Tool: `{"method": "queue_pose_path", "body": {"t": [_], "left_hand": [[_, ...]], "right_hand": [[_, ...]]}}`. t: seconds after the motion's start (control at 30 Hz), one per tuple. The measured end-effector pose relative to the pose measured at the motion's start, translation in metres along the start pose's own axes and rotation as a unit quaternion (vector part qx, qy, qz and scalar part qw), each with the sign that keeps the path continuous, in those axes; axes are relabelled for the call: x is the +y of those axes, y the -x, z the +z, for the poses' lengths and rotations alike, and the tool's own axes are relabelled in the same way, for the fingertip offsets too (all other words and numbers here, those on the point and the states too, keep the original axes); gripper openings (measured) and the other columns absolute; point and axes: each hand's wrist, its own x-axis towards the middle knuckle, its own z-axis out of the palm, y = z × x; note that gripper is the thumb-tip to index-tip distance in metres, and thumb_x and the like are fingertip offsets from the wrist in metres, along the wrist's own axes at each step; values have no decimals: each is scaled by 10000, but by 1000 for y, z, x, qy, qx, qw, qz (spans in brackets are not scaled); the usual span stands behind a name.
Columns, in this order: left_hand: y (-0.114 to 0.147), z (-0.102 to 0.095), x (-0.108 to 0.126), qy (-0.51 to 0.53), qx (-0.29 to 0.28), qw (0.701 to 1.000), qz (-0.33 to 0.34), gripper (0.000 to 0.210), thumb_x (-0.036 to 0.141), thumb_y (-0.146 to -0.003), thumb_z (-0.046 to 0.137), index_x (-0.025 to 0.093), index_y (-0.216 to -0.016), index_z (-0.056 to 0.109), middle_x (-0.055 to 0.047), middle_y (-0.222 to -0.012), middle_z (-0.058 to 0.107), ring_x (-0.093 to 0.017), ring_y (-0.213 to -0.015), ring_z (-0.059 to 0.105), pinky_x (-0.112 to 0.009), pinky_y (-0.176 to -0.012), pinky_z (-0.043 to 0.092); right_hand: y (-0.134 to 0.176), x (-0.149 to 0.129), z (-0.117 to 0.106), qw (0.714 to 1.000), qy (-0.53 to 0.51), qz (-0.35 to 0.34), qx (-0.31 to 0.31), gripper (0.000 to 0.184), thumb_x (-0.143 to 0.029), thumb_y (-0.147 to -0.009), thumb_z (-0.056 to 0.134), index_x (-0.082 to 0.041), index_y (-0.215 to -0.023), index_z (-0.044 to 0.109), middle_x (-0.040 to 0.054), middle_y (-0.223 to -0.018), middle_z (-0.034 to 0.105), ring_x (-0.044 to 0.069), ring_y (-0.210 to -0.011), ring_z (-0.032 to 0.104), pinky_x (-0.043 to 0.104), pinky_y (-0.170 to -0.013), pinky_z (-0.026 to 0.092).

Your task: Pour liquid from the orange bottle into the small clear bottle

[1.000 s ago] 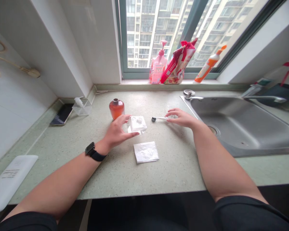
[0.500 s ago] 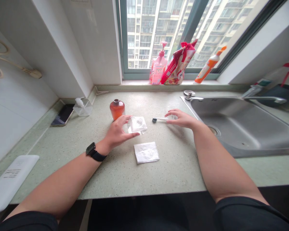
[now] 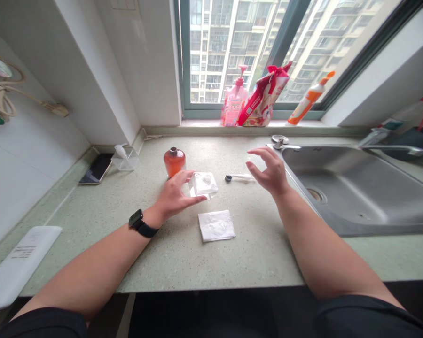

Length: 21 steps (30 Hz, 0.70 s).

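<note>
My left hand [image 3: 174, 191] is wrapped around a clear square bottle [image 3: 203, 183], thumb at the near side and fingers behind it. A round neck shows on its upper face. Just behind stands an amber bottle [image 3: 174, 162] with an uncapped neck. My right hand [image 3: 270, 170] hovers over the counter with thumb and fingers apart and nothing between them. Left of it lies a slim clear piece with a dark round end [image 3: 228, 178]; I cannot make out its kind. A folded white tissue [image 3: 216, 226] lies in front of the clear bottle.
A steel sink [image 3: 341, 188] is on the right. To the left are a phone [image 3: 96, 168], a clear container with a white pump top [image 3: 124, 159] and a long white device [image 3: 23, 263]. A pink pump bottle [image 3: 233, 104], red bag [image 3: 266, 98] and orange-white bottle [image 3: 310, 99] stand on the sill.
My right hand has lifted away from the slim clear piece, which now lies free on the counter. My left hand still holds the clear bottle. The view has shifted slightly.
</note>
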Motion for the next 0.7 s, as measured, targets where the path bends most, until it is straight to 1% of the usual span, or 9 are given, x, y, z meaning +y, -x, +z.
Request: {"method": "queue_pose_path", "body": {"t": [0.07, 0.13, 0.23, 0.3, 0.33, 0.4, 0.5, 0.63, 0.7], "left_hand": [[0, 0, 1, 6, 5, 1000, 0, 727, 643, -817, 880, 204, -1338, 624, -123, -1263, 737, -282, -1128, 757, -492, -1011, 657], [0, -1, 3, 12, 13, 1000, 0, 726, 636, -816, 884, 205, -1337, 622, -123, -1261, 737, -284, -1127, 759, -494, -1013, 657], [0, -1, 3, 22, 20, 1000, 3, 731, 617, -810, 898, 214, -1351, 617, -123, -1270, 737, -285, -1138, 757, -490, -1019, 654], [1, -1, 3, 33, 26, 999, 8, 747, 609, -798, 912, 214, -1358, 615, -125, -1272, 738, -285, -1137, 757, -489, -1021, 652], [1, -1, 3, 39, 28, 999, 9, 757, 607, -790, 919, 212, -1360, 615, -127, -1275, 738, -286, -1139, 756, -490, -1024, 650], [2, -2, 4, 52, 25, 998, 7, 772, 610, -778, 927, 208, -1362, 620, -132, -1284, 740, -292, -1150, 755, -494, -1038, 644], [2, -2, 6, 66, 12, 998, 4, 792, 642, -791, 906, 215, -1391, 615, -145, -1339, 726, -310, -1196, 746, -509, -1068, 629], [3, -5, 9, 37, 9, 999, 28, 943, 755, -779, 845, 242, -1507, 535, -175, -1454, 662, -337, -1259, 706, -511, -1051, 624], [3, -11, 8, -6, 39, 998, 52, 953, 795, -807, 791, 243, -1529, 503, -185, -1464, 640, -345, -1274, 681, -515, -1054, 607]], "right_hand": [[6, -21, 10, 998, -51, -17, -14, 421, -544, -979, 621, -301, -1314, 700, 114, -1267, 743, 341, -1249, 679, 579, -1175, 509], [15, -36, 24, 990, -124, -34, -63, 573, -596, -968, 654, -320, -1467, 607, 110, -1335, 735, 339, -1297, 672, 577, -1183, 518], [29, -47, 50, 963, -225, -42, -143, 876, -656, -873, 784, -347, -1623, 453, 126, -1500, 650, 360, -1425, 605, 613, -1207, 506], [36, -50, 65, 948, -259, -26, -185, 960, -644, -823, 845, -363, -1641, 429, 135, -1578, 590, 377, -1461, 577, 637, -1204, 507], [39, -51, 70, 943, -267, -15, -200, 956, -628, -812, 863, -368, -1631, 444, 135, -1594, 576, 381, -1459, 581, 642, -1194, 516], [42, -54, 77, 937, -276, 0, -213, 869, -601, -811, 876, -363, -1567, 520, 127, -1537, 625, 380, -1412, 619, 643, -1167, 538], [43, -58, 78, 939, -286, 7, -192, 720, -573, -795, 901, -341, -1421, 633, 104, -1378, 717, 361, -1308, 682, 616, -1130, 571], [40, -60, 74, 942, -296, 14, -160, 724, -559, -753, 939, -316, -1371, 651, 103, -1340, 733, 352, -1262, 704, 594, -1120, 574], [39, -58, 73, 942, -299, 25, -154, 737, -564, -747, 943, -307, -1371, 648, 111, -1359, 727, 351, -1272, 700, 587, -1121, 569]]}}
